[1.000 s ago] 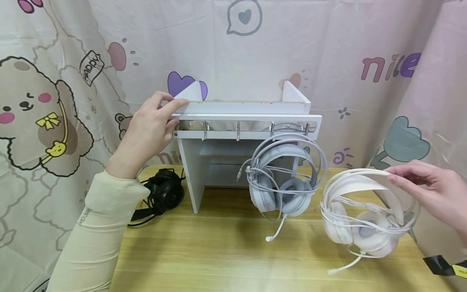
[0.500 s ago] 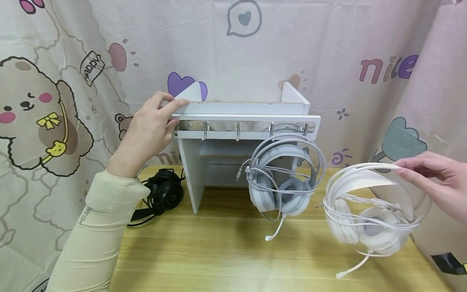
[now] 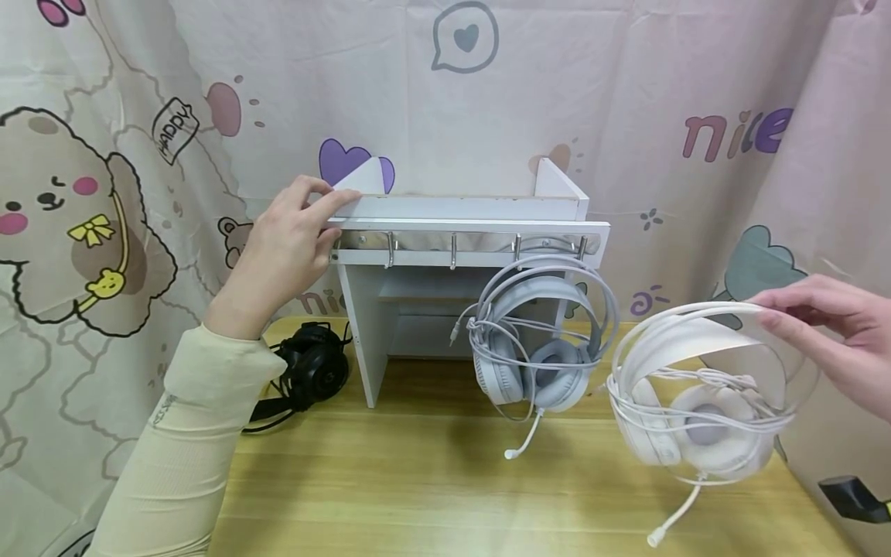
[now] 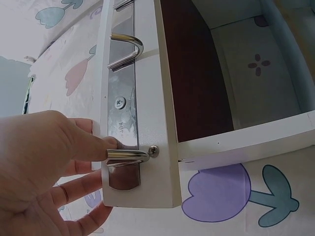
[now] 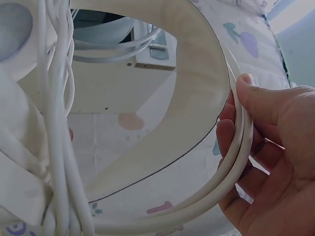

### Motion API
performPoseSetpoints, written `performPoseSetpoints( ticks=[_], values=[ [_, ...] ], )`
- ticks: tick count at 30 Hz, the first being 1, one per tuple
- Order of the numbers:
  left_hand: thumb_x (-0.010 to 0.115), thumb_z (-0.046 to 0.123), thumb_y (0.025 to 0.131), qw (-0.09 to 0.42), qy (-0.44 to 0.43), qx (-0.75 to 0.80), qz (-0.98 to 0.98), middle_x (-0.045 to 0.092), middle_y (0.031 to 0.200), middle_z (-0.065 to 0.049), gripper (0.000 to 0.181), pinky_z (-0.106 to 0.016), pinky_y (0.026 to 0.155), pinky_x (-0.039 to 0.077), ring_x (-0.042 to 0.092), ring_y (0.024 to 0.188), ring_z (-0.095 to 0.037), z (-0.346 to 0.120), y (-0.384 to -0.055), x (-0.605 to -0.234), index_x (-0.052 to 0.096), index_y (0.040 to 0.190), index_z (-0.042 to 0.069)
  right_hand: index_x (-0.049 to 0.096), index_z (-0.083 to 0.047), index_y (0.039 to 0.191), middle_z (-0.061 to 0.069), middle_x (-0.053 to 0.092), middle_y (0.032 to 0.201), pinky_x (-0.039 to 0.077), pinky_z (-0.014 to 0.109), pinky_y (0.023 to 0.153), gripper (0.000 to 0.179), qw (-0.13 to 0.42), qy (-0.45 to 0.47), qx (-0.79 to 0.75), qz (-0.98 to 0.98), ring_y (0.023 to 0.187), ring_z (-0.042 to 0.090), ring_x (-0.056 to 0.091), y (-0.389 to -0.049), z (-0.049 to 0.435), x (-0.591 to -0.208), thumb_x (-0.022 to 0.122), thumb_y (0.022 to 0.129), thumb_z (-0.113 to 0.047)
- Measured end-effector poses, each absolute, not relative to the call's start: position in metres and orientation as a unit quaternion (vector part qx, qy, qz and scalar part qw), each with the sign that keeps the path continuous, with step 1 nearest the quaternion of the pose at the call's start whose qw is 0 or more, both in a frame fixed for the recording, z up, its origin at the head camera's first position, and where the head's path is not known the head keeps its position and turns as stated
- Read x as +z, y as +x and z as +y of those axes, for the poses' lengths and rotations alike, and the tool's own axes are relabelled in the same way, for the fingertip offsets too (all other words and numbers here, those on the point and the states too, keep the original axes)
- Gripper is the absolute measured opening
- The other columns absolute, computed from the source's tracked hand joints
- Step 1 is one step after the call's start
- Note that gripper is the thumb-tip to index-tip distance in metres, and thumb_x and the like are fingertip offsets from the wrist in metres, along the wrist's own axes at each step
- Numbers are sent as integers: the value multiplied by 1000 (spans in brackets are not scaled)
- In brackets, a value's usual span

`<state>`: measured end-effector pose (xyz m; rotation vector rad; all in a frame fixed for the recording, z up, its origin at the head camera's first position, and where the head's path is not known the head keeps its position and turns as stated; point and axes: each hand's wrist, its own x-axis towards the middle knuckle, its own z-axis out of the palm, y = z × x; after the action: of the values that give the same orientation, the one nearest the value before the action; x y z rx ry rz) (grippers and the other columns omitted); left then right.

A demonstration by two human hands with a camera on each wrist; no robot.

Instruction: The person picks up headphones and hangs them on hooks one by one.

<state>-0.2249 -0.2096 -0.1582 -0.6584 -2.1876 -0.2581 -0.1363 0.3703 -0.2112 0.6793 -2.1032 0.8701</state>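
Observation:
My left hand (image 3: 288,240) grips the left end of a white hook board (image 4: 147,187) on the front of a small white shelf (image 3: 459,207). In the left wrist view the thumb presses beside the end hook (image 4: 127,155), with fingers behind the edge. At the right, my right hand (image 3: 828,333) pinches the thin outer bands of a white headset (image 3: 748,452), held up with its microphone arm (image 3: 675,514) pointing down. Its cable is wrapped round the ear cups. A second white headset (image 3: 497,371) hangs from the right part of the metal hook strip (image 3: 480,241).
A black headset (image 3: 316,371) lies on the wooden table (image 3: 390,495), left of the shelf. Patterned curtains (image 3: 445,116) stand behind and at both sides. A black object with yellow (image 3: 852,499) shows at the lower right edge.
My right hand has risen and moved a little right, lifting the white headset and swinging its microphone arm. The left hand keeps its place, and the other headsets have not moved.

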Motion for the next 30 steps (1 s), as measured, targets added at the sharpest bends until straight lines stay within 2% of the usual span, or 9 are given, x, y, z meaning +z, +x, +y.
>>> performPoseSetpoints(
  ticks=[8, 15, 20, 23, 26, 30],
  values=[
    [68, -6, 98, 404, -256, -105, -872, 58, 133, -27, 51, -64, 89, 57, 62, 113, -46, -210, -226, -159, 64, 144, 14, 80, -5, 104, -16, 71, 92, 48, 3, 76, 33, 355, 271, 375, -812, 81, -2, 60, -141, 364, -193, 63, 94, 21],
    [67, -6, 98, 405, -255, -108, -871, 58, 134, -27, 51, -64, 90, 57, 62, 113, -46, -209, -227, -159, 64, 145, 14, 80, -2, 103, -16, 73, 92, 48, 4, 74, 30, 353, 285, 364, -813, 80, -1, 60, -141, 355, -183, 65, 93, 21],
    [67, -6, 99, 404, -255, -108, -872, 58, 134, -26, 51, -63, 90, 57, 61, 113, -46, -207, -227, -156, 64, 145, 14, 80, -1, 103, -14, 73, 90, 46, 8, 67, 16, 353, 289, 359, -814, 77, 1, 57, -138, 350, -180, 70, 97, 10],
    [67, -6, 99, 404, -256, -107, -872, 59, 134, -27, 51, -63, 90, 57, 61, 113, -46, -207, -227, -156, 64, 145, 14, 80, 0, 102, -13, 73, 89, 46, 9, 66, 16, 350, 295, 358, -814, 76, 2, 57, -135, 345, -176, 69, 97, 11],
    [67, -6, 98, 402, -255, -106, -873, 58, 134, -27, 51, -63, 90, 57, 61, 114, -46, -207, -226, -156, 63, 145, 14, 80, 2, 102, -12, 73, 88, 47, 8, 66, 26, 340, 299, 365, -814, 75, 3, 57, -133, 339, -170, 66, 92, 22],
    [68, -7, 98, 401, -255, -106, -874, 59, 133, -27, 52, -63, 89, 57, 61, 113, -46, -207, -224, -156, 63, 145, 14, 81, 2, 103, -10, 73, 86, 47, 8, 66, 29, 333, 287, 367, -820, 73, 2, 59, -130, 329, -161, 70, 88, 24]
  ],
)
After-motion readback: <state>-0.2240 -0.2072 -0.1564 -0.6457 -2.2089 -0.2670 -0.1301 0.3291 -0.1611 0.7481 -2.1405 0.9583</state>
